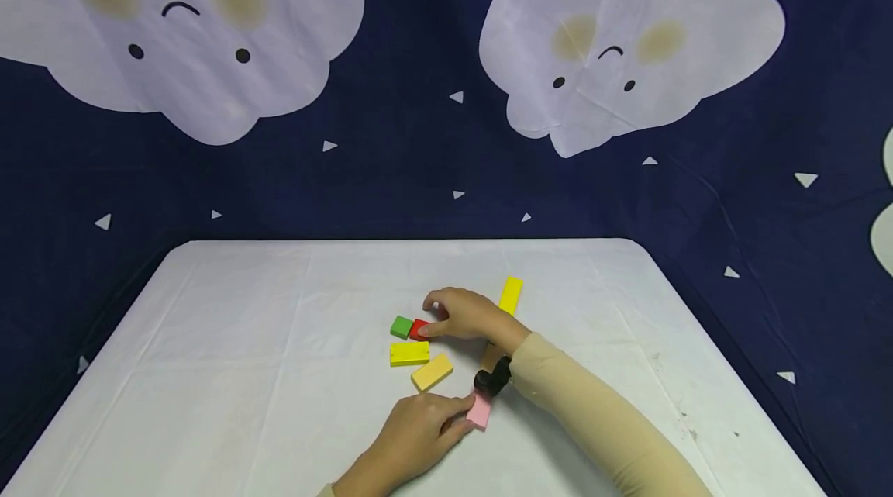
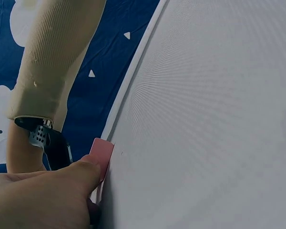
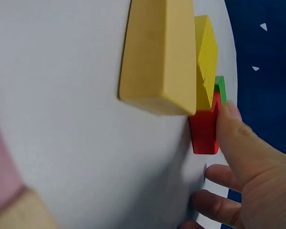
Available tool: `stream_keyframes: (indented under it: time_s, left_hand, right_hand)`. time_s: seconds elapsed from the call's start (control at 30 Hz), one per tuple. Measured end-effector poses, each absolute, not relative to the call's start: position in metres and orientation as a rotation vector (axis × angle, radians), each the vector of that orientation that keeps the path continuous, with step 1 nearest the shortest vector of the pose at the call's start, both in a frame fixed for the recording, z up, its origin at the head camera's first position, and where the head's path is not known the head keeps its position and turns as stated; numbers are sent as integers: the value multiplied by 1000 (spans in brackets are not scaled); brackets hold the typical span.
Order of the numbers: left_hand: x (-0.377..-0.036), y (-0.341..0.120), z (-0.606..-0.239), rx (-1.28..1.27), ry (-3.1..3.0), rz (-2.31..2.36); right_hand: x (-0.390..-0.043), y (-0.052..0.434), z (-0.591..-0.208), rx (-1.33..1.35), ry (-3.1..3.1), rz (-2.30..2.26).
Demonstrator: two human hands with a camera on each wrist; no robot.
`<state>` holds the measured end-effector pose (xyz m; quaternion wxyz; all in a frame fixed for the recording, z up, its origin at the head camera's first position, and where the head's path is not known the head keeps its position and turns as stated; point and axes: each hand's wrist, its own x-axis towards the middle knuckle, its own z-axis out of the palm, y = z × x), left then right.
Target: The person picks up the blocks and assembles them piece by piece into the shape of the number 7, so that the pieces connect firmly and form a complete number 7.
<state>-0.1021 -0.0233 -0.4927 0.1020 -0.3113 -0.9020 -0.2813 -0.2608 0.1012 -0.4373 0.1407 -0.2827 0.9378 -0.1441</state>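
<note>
Nearest the camera, the left hand (image 1: 418, 435) lies low on the white table (image 1: 209, 373), its thumb and fingertips pinching the near end of a flat pink block (image 1: 479, 409) — the left wrist view shows the thumb pressed against the block's edge, so the grasp looks firm rather than a mere touch. Just beyond it a tan block (image 1: 491, 357) lies half hidden under the right forearm, whose beige sleeve (image 1: 593, 419) crosses the table from the lower right with a dark wrist mount (image 1: 491, 381) at the cuff. To the left of that sit a pale yellow block (image 1: 432, 371) and a brighter yellow block (image 1: 409, 353), near each other but apart. Farther out, the right hand (image 1: 463, 315) arches over a red block (image 1: 419, 329), thumb at its side and fingers curled above; it appears to be gripping or nudging this block against the green block (image 1: 401, 326) beside it. A long yellow block (image 1: 510, 295) lies just behind the hand. The work in hand seems to be gathering the blocks — the next move likely calls for a steady lift or slide without knocking neighbours.
</note>
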Motion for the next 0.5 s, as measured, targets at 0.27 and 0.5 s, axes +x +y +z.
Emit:
stream_keyframes:
  time_s: [0.27, 0.5]
  left_hand:
    - [-102, -24, -491, -929, -2682, -854]
    - [-102, -24, -491, -932, -2685, -858]
  right_hand:
    - [-266, 109, -436, -840, 2665, -479]
    - [-272, 113, -439, -870, 2646, -490]
